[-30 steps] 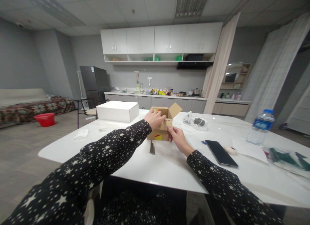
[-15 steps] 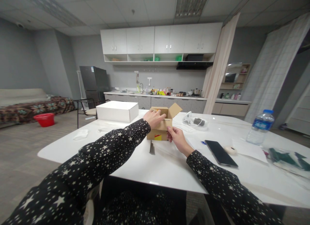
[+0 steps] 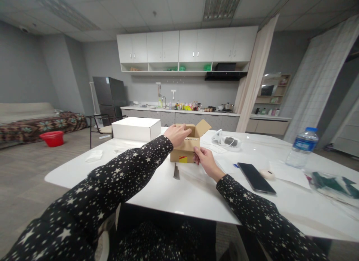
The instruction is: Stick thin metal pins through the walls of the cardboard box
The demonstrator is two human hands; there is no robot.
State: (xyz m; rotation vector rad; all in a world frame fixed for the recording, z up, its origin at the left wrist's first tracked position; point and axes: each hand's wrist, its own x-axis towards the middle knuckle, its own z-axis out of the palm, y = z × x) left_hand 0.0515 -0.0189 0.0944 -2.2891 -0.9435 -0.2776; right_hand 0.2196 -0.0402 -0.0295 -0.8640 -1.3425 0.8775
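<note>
An open brown cardboard box (image 3: 176, 156) with a yellow and red label stands on the white table (image 3: 157, 191). My left hand (image 3: 176, 135) reaches over its left side, fingers bent together above the opening; whatever they hold, if anything, is hidden. Along the box's front edge shows a row of small pale pieces, too small to name. My right hand (image 3: 206, 160) pinches the front right edge of the box between thumb and fingers. Several slim dark metal rods, like long nails or screws (image 3: 176, 172), lie side by side just in front of the box.
A white box (image 3: 136, 129) stands at the back left, and a crumpled white piece (image 3: 94, 156) lies near it. White cabled equipment (image 3: 230, 142) sits behind my right hand. To the right are a phone (image 3: 255, 177), a small pale round object (image 3: 267, 174), a water bottle (image 3: 301, 148) and a plastic bag (image 3: 335, 184).
My left hand has shifted slightly and its fingers are closer together over the box opening. My right hand, the box and the rods stay where they were.
</note>
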